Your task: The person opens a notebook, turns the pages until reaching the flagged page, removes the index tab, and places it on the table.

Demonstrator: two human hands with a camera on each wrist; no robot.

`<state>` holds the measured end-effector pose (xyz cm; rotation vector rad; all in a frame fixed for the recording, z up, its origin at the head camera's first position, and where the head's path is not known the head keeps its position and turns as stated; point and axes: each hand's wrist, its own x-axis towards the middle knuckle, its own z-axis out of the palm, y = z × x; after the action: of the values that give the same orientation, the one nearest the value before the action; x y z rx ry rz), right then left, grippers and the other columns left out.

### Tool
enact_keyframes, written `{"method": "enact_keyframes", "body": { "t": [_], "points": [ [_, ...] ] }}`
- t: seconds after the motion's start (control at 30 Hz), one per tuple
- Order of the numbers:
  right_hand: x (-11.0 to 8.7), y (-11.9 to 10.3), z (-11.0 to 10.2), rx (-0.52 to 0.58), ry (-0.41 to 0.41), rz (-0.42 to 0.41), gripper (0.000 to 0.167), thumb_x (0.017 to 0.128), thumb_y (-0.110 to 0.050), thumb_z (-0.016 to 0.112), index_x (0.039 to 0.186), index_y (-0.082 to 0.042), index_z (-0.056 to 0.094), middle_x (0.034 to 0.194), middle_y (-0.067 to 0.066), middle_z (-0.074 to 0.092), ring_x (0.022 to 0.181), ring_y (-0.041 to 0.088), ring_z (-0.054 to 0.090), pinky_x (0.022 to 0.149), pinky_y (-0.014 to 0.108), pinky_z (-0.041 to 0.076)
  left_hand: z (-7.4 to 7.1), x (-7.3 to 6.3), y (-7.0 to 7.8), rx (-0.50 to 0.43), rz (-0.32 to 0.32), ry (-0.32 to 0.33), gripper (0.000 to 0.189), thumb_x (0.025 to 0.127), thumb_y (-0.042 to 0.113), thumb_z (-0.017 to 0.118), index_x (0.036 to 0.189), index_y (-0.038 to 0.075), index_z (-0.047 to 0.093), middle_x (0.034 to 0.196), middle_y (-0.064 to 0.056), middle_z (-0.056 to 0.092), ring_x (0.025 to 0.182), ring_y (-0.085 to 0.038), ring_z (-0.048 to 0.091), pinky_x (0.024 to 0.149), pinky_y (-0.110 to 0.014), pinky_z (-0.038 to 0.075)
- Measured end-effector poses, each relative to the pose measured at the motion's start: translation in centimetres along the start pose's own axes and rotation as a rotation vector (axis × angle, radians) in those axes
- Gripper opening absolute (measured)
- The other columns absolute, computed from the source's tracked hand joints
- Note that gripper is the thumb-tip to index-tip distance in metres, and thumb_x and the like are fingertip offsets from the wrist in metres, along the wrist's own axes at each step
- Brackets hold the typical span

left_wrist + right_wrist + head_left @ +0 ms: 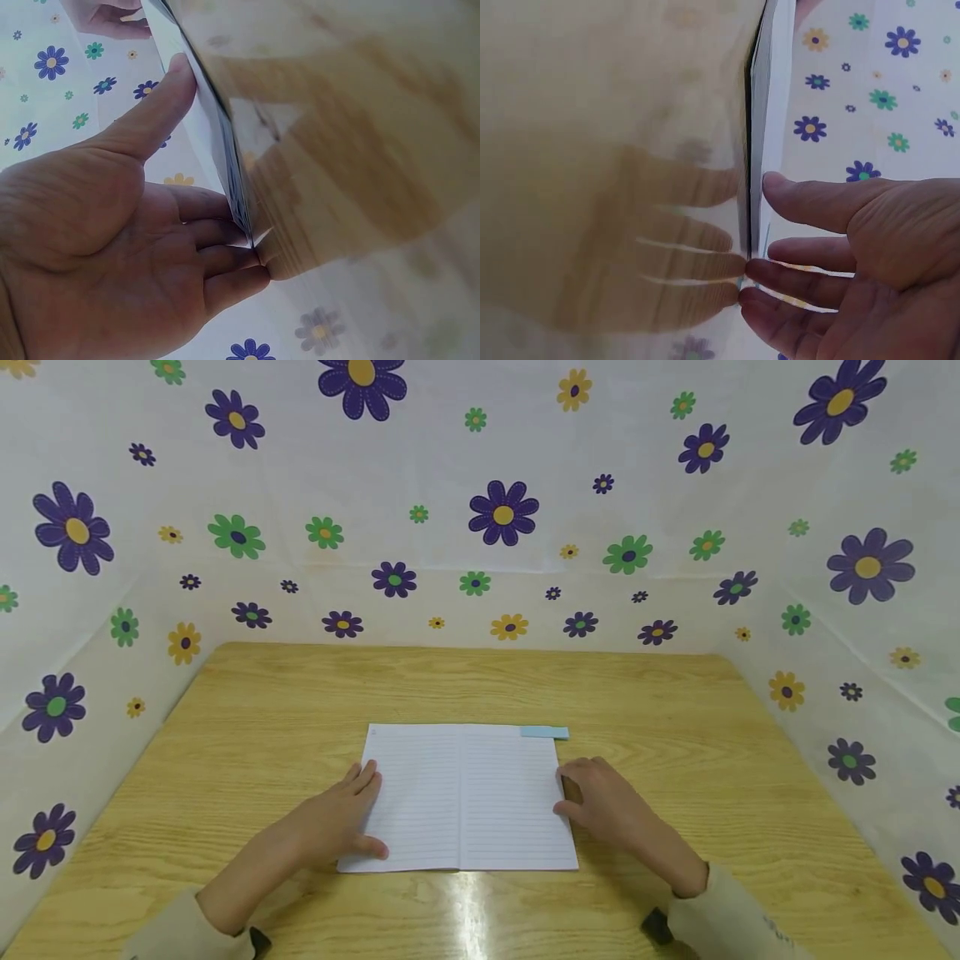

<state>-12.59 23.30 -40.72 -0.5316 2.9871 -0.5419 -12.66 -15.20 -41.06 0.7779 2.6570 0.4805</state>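
An open lined notebook point(510, 810) lies flat, its two pages facing up. A light blue sticky tab point(544, 732) sits at the top of the right page and sticks out past its edge. My left hand point(337, 818) rests at the left edge, thumb on the page's lower corner; in the left wrist view the left fingers point(225, 259) look extended along the pages' edge. My right hand point(603, 797) touches the right edge with bent fingers; in the right wrist view the right thumb point(810, 199) lies against the page and the fingertips meet the table beside it.
The notebook lies on a glossy wood-grain table point(450, 685). A white cloth point(420, 452) with purple, green and yellow flowers stands up behind the table and along both sides. Beige sleeves point(720, 914) cover both forearms.
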Motion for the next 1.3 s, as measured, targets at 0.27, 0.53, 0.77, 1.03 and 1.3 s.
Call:
{"method": "enact_keyframes", "body": {
  "t": [0.27,0.53,0.77,1.03,1.3],
  "points": [
    [1.7,1.8,0.1,0.048,0.085,-0.051,0.034,0.087,-0.009,0.083,0.116,0.006,0.073,0.113,0.017,0.07,0.106,0.035,0.063,0.092,0.049,0.055,0.1,0.2,-0.2,0.017,0.023,0.017,0.108,0.084,0.049,0.081,0.149,-0.022,0.033,0.16,-0.04,0.021,0.148,-0.058,0.018,0.118,-0.062,0.027],
    [3.6,3.0,-0.1,0.058,0.093,-0.095,0.042,0.091,-0.009,0.079,0.127,0.009,0.067,0.13,0.024,0.065,0.127,0.045,0.057,0.107,0.059,0.045,0.1,0.3,-0.1,0.009,-0.003,-0.004,0.106,0.085,0.047,0.081,0.15,-0.021,0.032,0.161,-0.039,0.019,0.149,-0.056,0.016,0.119,-0.062,0.025],
    [5.4,3.9,-0.2,0.16,0.065,-0.046,0.044,0.093,-0.005,0.077,0.132,0.011,0.064,0.138,0.026,0.061,0.132,0.046,0.053,0.109,0.058,0.044,-0.1,0.4,0.1,0.002,-0.015,-0.018,0.108,0.084,0.048,0.081,0.15,-0.021,0.031,0.162,-0.039,0.018,0.149,-0.057,0.015,0.118,-0.063,0.026],
    [6.4,4.6,0.0,0.2,0.046,-0.051,0.04,0.093,-0.004,0.076,0.13,0.009,0.066,0.136,0.025,0.063,0.131,0.044,0.055,0.109,0.056,0.045,0.0,0.4,0.1,0.005,-0.007,-0.016,0.108,0.084,0.048,0.081,0.15,-0.021,0.031,0.161,-0.039,0.019,0.149,-0.057,0.016,0.119,-0.062,0.025],
    [7.2,4.8,0.1,0.203,0.051,-0.065,0.032,0.093,0.001,0.074,0.123,0.009,0.069,0.126,0.023,0.068,0.118,0.039,0.064,0.1,0.054,0.053,-0.1,0.3,0.1,0.0,-0.011,-0.018,0.108,0.084,0.048,0.081,0.15,-0.021,0.031,0.161,-0.039,0.019,0.149,-0.057,0.016,0.118,-0.062,0.026]
  ]
}}
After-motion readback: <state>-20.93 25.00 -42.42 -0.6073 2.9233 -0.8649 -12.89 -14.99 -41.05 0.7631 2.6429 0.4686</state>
